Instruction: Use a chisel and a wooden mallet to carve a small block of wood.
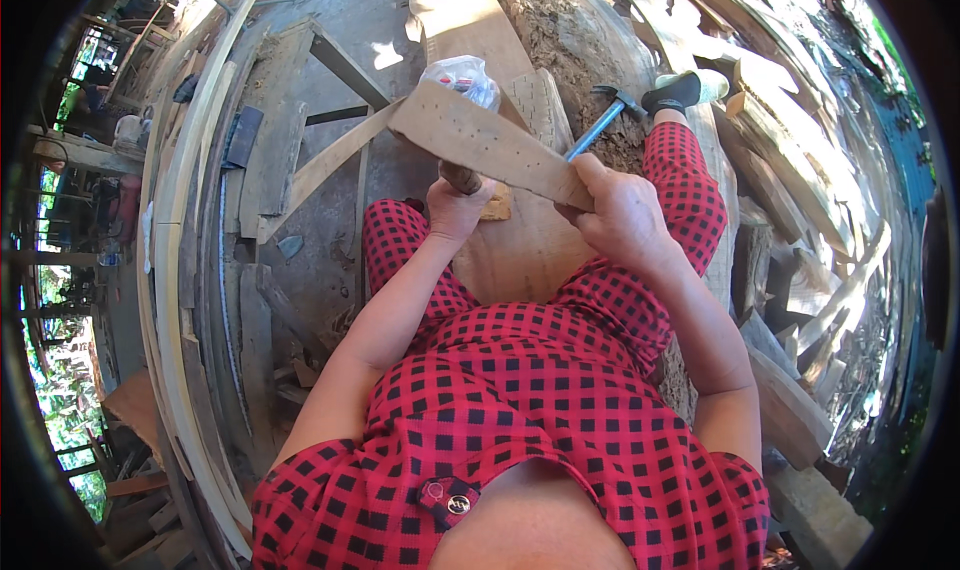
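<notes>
My right hand [622, 215] is closed around the right end of a flat tan strip [485, 142], which looks like wood and is dotted with small dark marks. The strip slants up to the left across my view, above a plank [510, 265] between my legs. Below it, my left hand [460, 208] wraps round a short wooden handle [459, 178]; the strip hides whatever lies beyond that handle's top. A small yellowish wood block [497, 206] shows beside my left hand. Behind the strip sits a clear plastic bag [462, 78] with something red in it.
A hammer [600, 125] with a blue handle lies past my right hand, near my right foot [685, 90]. Split wood pieces [785, 165] are heaped at the right. Long thin boards [180, 220] stand along the left, beside a grey floor [325, 195] and a slanting slat [330, 172].
</notes>
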{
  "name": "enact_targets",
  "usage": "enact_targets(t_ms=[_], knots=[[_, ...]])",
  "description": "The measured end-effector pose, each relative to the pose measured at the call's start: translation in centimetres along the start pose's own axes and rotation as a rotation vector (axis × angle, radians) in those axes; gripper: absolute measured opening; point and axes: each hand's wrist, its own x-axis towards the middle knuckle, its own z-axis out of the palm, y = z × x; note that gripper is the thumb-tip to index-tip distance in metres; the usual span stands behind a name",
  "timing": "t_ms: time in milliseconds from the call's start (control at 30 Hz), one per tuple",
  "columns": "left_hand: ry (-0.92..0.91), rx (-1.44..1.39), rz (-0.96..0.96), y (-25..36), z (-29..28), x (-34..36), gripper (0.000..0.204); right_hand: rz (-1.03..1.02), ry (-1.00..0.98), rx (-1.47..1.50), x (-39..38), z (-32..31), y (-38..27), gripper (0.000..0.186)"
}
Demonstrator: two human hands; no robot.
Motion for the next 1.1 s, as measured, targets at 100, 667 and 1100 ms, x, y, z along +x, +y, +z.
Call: enact_targets(t_ms=[100, 667, 1100], knots=[[-0.098, 0.035, -0.144, -0.1, -0.1, 0.5, 0.023, -0.007, 0.082, 0.173, -0.5, -0.6, -1.5, 0.029], [0.207, -0.775, -0.780, -2.4, -4.6, -3.8, 0.027, 0.776, -0.241, 1.044, 0.1, 13.7, 6.8, 0.027], [0.083, -0.586, -0.537, -0.2, -3.4, -0.5, 0.017, 0.834, -0.346, 0.683, 0.6, 16.0, 8.1, 0.030]])
